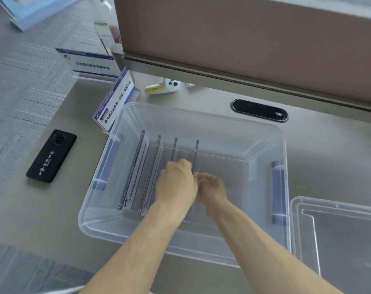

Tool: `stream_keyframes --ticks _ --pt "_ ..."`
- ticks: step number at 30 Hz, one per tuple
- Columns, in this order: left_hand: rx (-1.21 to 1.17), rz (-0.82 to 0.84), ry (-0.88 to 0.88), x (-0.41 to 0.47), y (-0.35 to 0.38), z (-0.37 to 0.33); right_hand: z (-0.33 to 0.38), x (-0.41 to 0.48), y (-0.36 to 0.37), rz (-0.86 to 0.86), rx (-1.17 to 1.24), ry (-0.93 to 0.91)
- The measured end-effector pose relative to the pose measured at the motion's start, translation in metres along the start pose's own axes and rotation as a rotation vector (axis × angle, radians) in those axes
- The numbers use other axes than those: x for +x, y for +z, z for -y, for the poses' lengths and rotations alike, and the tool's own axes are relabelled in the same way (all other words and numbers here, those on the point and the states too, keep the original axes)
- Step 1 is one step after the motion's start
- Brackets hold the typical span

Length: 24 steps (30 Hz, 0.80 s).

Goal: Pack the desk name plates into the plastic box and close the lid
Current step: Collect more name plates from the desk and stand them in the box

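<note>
On the desk (329, 145) I see the clear box (201, 247) at centre, its lid (337, 230) off at four o'clock. Four plates stand inside; two more plates (116, 100) wait at eleven o'clock. My left hand (176, 183) and right hand (212, 189) have fingers closed on the fourth plate (196, 153). Letting go carelessly could topple it, since nothing props it.

A grey desk (201, 98) carries a clear plastic box (285, 166) at its centre, its lid (339, 230) lying just beside it toward the right edge. A black phone (51, 155) rests near the left edge, while two name plates (114, 100) and a white-and-yellow device (162, 87) stand along the back edge by an oval cable port (259, 110).
</note>
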<state>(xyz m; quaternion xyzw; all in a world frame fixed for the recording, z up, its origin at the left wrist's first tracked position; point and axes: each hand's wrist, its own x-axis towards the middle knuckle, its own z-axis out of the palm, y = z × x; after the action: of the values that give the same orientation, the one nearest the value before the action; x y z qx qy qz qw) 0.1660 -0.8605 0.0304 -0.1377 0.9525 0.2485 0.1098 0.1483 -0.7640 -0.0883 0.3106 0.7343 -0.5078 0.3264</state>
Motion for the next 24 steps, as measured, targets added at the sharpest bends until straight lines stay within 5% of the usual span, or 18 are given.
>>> stream_keyframes --ticks 17,24 --pt "0.127 -0.009 0.0 0.001 -0.008 0.006 -0.008 -0.003 0.014 0.048 0.017 -0.058" --pt "0.082 -0.01 0.012 -0.009 -0.042 -0.008 0.029 -0.066 -0.002 -0.032 0.095 -0.235"
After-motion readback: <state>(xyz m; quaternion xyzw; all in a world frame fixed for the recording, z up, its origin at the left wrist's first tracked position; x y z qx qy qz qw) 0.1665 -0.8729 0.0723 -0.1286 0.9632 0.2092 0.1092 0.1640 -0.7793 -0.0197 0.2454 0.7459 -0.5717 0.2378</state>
